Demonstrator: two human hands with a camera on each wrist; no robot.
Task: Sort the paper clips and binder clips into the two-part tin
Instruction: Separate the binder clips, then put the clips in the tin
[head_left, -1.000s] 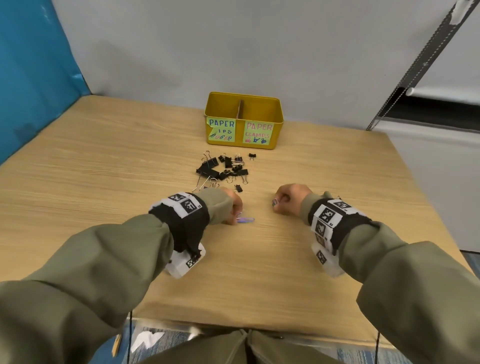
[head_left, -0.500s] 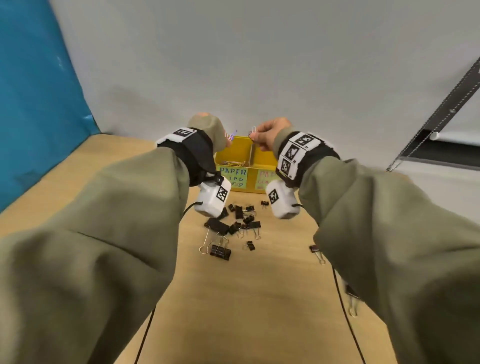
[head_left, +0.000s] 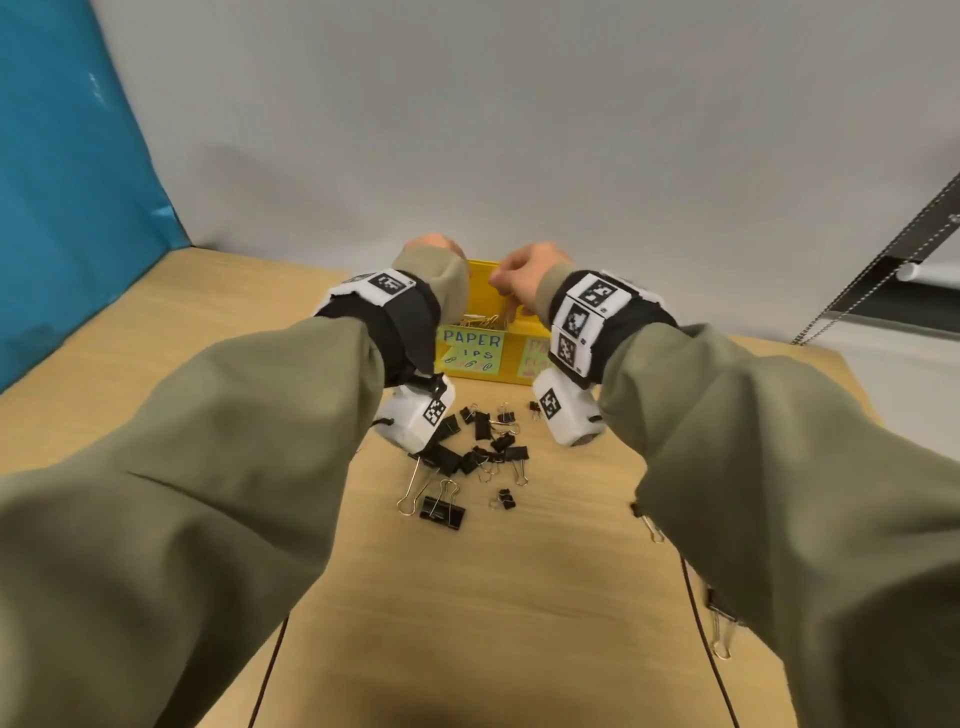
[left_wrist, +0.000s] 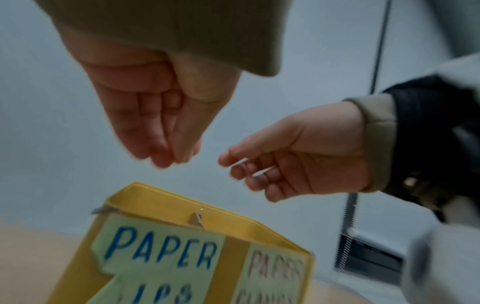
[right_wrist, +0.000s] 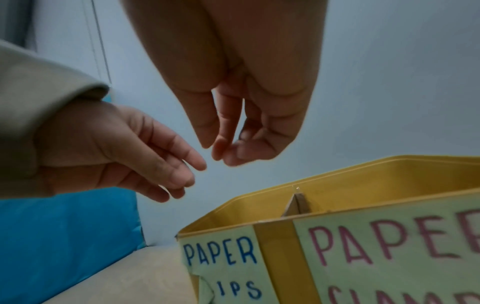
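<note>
Lying mid-bench, nearer than both hands: binder clips, long axes mixed. Hovering beyond over tin at far edge: left hand fingers loosely together, empty; right hand relaxed, contents unclear.

Both arms in loose olive-green sleeves w/ ribbed cuffs. Each wrist has a black strap carrying white square tags w/ black-and-white coded markers. White boxy camera unit hangs under each wrist, marker on its side. Thin dark cable trails from each unit.
</note>
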